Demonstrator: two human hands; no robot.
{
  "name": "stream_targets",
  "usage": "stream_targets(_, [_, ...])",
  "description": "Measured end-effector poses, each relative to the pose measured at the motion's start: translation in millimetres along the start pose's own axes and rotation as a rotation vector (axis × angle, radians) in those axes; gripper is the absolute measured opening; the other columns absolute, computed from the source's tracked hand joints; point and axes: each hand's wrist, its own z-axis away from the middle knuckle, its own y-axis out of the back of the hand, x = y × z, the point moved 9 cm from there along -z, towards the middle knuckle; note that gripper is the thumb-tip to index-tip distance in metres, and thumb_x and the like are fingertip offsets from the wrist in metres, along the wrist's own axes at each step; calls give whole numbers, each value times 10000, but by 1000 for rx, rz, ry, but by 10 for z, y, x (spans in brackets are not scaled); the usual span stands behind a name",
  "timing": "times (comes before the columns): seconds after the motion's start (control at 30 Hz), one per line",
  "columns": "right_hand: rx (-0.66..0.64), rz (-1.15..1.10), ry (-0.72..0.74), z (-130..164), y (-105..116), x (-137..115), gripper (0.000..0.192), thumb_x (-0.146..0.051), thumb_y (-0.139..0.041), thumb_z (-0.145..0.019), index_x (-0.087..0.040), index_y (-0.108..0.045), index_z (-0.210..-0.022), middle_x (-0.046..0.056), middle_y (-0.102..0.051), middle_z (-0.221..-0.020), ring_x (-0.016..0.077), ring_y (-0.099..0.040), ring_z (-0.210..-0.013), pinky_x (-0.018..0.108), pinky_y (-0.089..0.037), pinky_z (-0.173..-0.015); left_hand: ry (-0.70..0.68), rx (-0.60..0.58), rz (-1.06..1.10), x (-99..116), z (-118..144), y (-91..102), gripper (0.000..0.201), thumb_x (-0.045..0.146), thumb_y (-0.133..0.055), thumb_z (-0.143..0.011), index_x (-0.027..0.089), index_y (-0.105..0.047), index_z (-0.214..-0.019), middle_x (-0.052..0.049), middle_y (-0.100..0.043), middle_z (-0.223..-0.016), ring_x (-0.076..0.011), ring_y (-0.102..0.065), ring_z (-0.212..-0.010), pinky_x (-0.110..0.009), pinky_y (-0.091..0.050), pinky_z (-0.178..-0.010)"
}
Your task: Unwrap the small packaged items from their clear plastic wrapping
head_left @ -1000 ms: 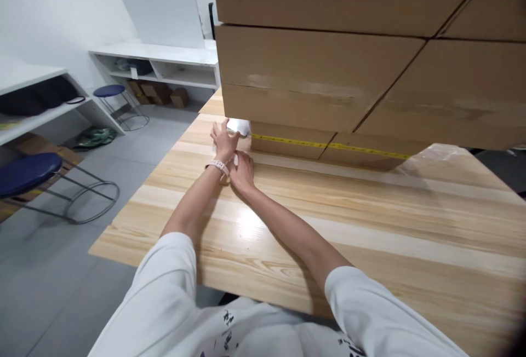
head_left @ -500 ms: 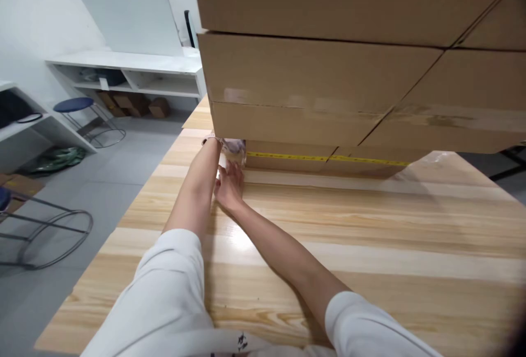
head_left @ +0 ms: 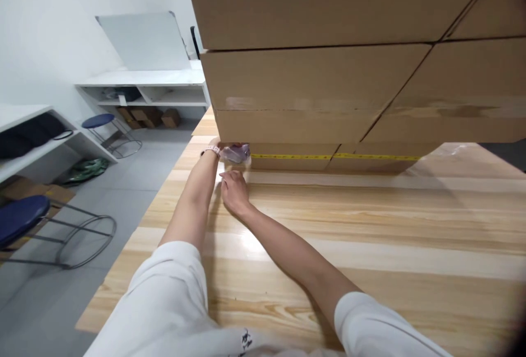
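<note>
- Head view: a person in white sleeves reaches both bare arms far across a light wooden desk point(head_left: 370, 225).
- A tall stack of big brown boxes point(head_left: 320, 72) stands on the far part of the desk and fills the top of the view.
- A yellow tape measure point(head_left: 329, 156) runs left to right along the bottom box, just above the desk.
- At the left end of the tape sits a small shiny case point(head_left: 236, 153), right at the near left corner of the stack.
- The left hand point(head_left: 217, 146) is at that corner, touching the shiny case. Most of this hand is hidden under the box edge, so I cannot tell if its fingers are spread or pinching.
- A pale pink watch band point(head_left: 210, 150) is on the left wrist.
- The right hand point(head_left: 234, 193) lies on the desk, a little nearer than the case and just below it. Its fingers point(head_left: 226, 177) are curled loosely, close together, and they hold nothing. They point toward the case but do not touch it.
- The two hands are near each other, with the left arm just to the left of the right hand.
- Far left, on the grey floor, stand two stools with blue seats point(head_left: 20, 217).
- White shelves point(head_left: 143, 86) run along the far wall, with small brown boxes under them.
- A white board point(head_left: 143, 39) leans on the wall above the shelves.
</note>
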Motion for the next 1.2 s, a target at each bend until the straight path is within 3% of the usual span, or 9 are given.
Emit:
stream_targets(0.13, [-33,-45,167,317,58,-217,357,-83,-504,-956,-157,-696,-1247,123,-695,-1266,260,-539,-1256,408,-435,-1133,82,-212,-161,-139,403,45,289,337,-740,-926,118,-702,-1111,-73,-711,-1109,-235,-686,-983,-395,-589,-874])
stream_targets(0.33, [-52,-14,664,1385,439,-536,237,-195,-501,-1017,-194,-707,-1133,134,-716,-1218,275,-579,-1210,459,-509,-1000,70,-331,-202,-241,1680,20,298,328,-769,-712,142,-729,-942,-8,-714,-845,-217,-640,-789,-288,-498,-684])
stream_targets(0.5, [69,38,730,1966,1085,-229,217,-172,-533,-988,-224,-718,-1087,99,-740,-1107,266,-606,-1099,431,-515,-906,-240,-432,-263,324,2367,-752,191,342,-697,-740,162,-690,-806,-64,-704,-931,-272,-632,-933,-349,-527,-832])
stream_targets(0.7, [277,207,519,2207,1869,418,197,-148,-559,-931,-230,-736,-909,91,-710,-894,254,-565,-864,420,-465,-777,-371,-672,-161,947,2310,-2168,256,141,-585,-677,139,-726,-891,-53,-750,-911,-281,-686,-915,-364,-547,-832])
stream_targets(0.8, [364,240,432,2325,2240,724,204,-148,-556,-917,-238,-739,-906,90,-707,-884,258,-584,-866,422,-482,-800,-439,-609,-125,1250,2220,-2537,434,119,-612,-722,144,-734,-1137,-129,-727,-1262,-339,-633,-1235,-448,-481,-1061])
stream_targets(0.9, [505,199,291,2435,2664,1088,249,-207,-535,-952,-239,-721,-1113,116,-719,-1096,276,-625,-1039,468,-494,-950,-539,-335,-143,1486,2218,-2423,558,255,-693,-847,194,-618,-1396,-160,-517,-1568,-338,-405,-1499,-507,-288,-1239])
stream_targets(1.0, [609,45,-29,2486,2990,1657,430,-356,-535,-975,-237,-587,-1385,159,-631,-1357,292,-584,-1250,517,-474,-1054,-481,-109,-157,1404,2365,-2098,411,323,-568,-983,205,-614,-1374,-129,-605,-1471,-291,-509,-1389,-482,-366,-1198])
stream_targets(1.1, [493,-270,-280,2441,2948,2156,664,-508,-590,-931,-221,-451,-1513,172,-643,-1342,269,-626,-1224,504,-500,-1052,-370,-46,-205,1122,2628,-1915,301,302,-515,-1004,206,-664,-1248,-111,-694,-1280,-283,-583,-1222,-464,-480,-1082])
stream_targets(1.2, [310,-475,-300,2353,2767,2243,831,-512,-729,-827,-239,-413,-1545,145,-685,-1292,257,-668,-1171,497,-494,-1072,-362,-115,-260,919,2878,-1987,353,268,-522,-981,226,-629,-1315,-127,-651,-1338,-292,-560,-1262,-477,-477,-1096])
